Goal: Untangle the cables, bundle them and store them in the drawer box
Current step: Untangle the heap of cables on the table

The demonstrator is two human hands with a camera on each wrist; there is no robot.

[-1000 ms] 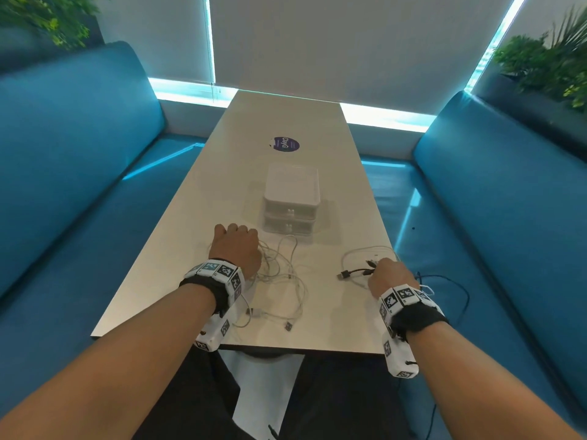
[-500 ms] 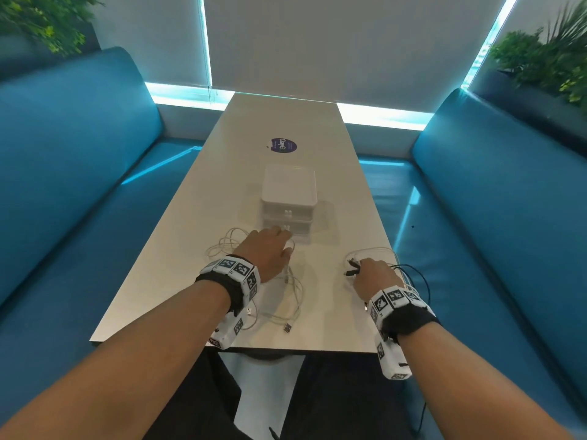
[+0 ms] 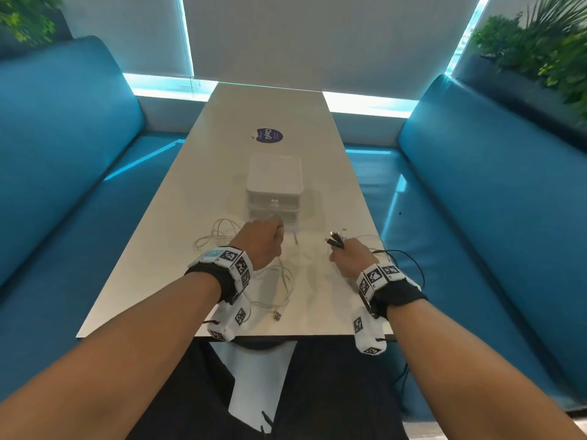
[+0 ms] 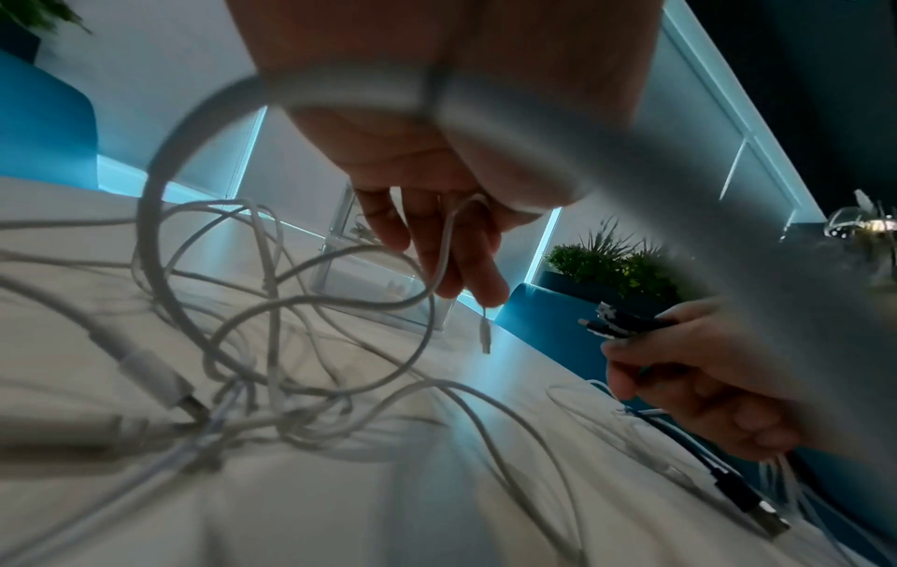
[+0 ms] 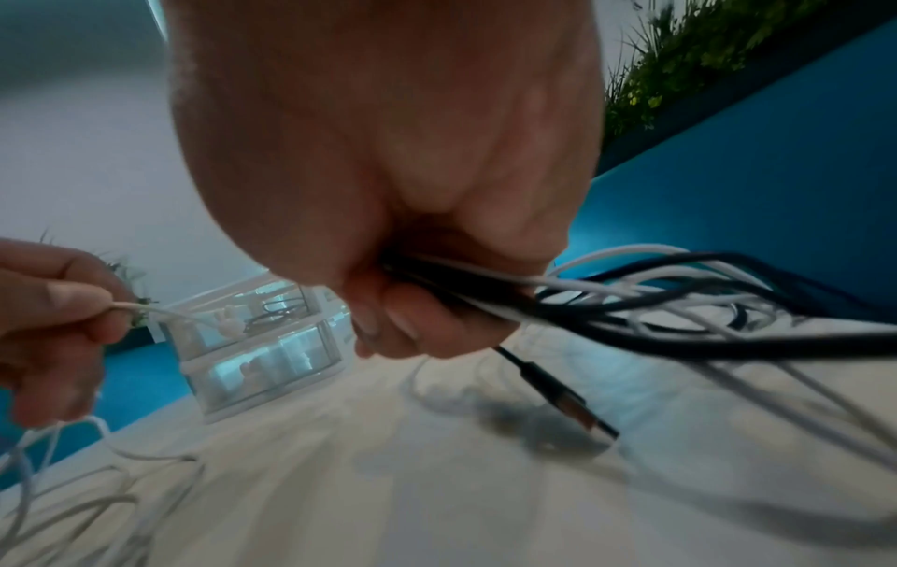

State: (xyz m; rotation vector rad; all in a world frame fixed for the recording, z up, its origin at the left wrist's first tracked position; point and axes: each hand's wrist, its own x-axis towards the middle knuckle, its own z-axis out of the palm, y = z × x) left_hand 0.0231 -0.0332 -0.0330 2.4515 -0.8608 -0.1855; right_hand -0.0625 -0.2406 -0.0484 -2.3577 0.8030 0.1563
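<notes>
Pinching white cable [image 4: 439, 264]: left hand [image 3: 261, 242] | right hand [image 3: 351, 258] grips black-and-white cables [image 5: 631, 291] near table [image 3: 333, 319] edge

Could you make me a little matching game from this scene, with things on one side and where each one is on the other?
Things:
1. drawer box
2. black cable
3. thin white cable end
4. round dark sticker

Places:
A. pinched in the left hand
B. on the table beyond the box
C. gripped in the right hand
D. standing mid-table, past both hands

Pairs: 1-D, 2-C, 3-A, 4-B
</notes>
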